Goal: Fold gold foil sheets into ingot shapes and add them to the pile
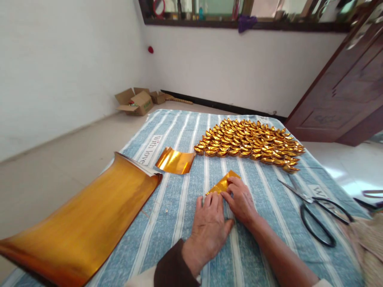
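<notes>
A small piece of gold foil paper lies on the blue-and-white striped cloth, partly folded. My left hand rests flat on its near edge, fingers together, pressing it down. My right hand lies beside it, with its fingertips on the foil's right side. Part of the foil is hidden under both hands. Beyond them sits a large heap of folded gold paper ingots.
A stack of large gold foil sheets curls at the left. A smaller cut sheet lies near the "With love" print. Black-handled scissors lie at the right. Cardboard boxes stand on the floor by the wall; a brown door is at right.
</notes>
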The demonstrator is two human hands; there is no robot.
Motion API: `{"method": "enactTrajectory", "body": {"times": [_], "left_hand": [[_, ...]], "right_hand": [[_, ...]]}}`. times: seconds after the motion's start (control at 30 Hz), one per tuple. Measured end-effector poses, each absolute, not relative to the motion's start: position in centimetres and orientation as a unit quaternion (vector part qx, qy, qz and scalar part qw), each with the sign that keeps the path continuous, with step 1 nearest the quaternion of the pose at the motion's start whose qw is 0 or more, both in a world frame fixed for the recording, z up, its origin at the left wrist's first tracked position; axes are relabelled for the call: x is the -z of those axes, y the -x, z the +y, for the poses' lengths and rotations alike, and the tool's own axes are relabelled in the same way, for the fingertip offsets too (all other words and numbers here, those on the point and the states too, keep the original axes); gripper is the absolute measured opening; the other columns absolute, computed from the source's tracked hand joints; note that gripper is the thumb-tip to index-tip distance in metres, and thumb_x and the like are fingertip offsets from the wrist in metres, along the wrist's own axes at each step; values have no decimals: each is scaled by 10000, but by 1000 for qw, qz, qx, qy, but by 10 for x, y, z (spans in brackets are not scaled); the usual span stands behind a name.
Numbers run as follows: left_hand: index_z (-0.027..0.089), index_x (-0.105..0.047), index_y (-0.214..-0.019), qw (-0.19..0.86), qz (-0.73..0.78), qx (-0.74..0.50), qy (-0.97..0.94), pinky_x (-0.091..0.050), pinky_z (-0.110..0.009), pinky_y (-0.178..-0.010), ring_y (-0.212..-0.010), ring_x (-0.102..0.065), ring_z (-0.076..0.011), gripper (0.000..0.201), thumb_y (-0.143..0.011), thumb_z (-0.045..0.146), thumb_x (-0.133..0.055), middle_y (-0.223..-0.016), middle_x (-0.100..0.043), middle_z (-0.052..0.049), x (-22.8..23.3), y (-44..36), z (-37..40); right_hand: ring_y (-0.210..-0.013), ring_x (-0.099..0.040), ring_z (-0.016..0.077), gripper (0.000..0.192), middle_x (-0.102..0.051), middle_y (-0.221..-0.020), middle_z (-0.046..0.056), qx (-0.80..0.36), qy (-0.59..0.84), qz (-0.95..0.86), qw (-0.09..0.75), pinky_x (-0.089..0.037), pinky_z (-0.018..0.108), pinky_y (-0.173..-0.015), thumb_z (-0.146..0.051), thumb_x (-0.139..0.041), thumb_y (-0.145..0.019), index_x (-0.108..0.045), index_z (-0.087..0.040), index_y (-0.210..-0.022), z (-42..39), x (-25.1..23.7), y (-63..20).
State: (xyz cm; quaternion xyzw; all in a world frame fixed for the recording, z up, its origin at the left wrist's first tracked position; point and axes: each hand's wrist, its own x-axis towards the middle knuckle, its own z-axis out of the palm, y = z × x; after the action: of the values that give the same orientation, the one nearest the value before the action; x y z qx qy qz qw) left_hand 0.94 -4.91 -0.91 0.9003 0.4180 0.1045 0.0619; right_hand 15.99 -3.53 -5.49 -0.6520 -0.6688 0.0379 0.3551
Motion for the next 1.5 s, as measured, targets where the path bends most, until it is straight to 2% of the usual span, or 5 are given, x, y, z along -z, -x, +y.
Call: {"method": "enactTrajectory", "body": {"times": [0.43,0.57,0.9,1.17,1.5], "left_hand": [[136,-559,-1182,45,405,-115,-906,-377,-498,-956,-1067,-504,-287,458,-860,456,-621,-1111,-591,-88,8,-6,-45],[139,-564,-1185,42,399,-122,-908,-380,-500,-948,-1061,-506,-288,461,-866,468,-613,-1109,-593,-93,9,-6,-44],[127,-522,-1281,38,402,-115,-907,-368,-525,-978,-1106,-505,-292,527,-882,466,-583,-1173,-595,-112,11,-6,-46],[110,-499,-1330,10,403,-111,-909,-338,-576,-1049,-1262,-470,-318,572,-900,484,-550,-1344,-545,-161,19,4,-46],[98,-506,-1319,-5,414,-112,-903,-329,-614,-1060,-1290,-477,-326,533,-917,446,-546,-1363,-544,-188,21,17,-45]], "right_hand": [[-1077,-582,234,84,-616,-1123,80,-139,635,-642,408,-459,436,-950,-126,-593,-746,-602,-208,-734,-34,52,-172],[-1063,-593,219,63,-626,-1096,75,-159,620,-635,433,-463,415,-946,-165,-572,-786,-617,-209,-786,-34,50,-175],[-1067,-558,244,80,-612,-1109,102,-59,652,-655,377,-458,414,-909,-262,-640,-814,-592,-198,-814,-31,58,-162],[-1069,-553,241,107,-609,-1106,95,-56,644,-657,388,-457,419,-911,-284,-636,-821,-575,-208,-776,-30,59,-163],[-1059,-560,242,125,-612,-1104,95,-74,646,-654,387,-454,405,-910,-245,-687,-767,-570,-202,-766,-28,61,-166]]}}
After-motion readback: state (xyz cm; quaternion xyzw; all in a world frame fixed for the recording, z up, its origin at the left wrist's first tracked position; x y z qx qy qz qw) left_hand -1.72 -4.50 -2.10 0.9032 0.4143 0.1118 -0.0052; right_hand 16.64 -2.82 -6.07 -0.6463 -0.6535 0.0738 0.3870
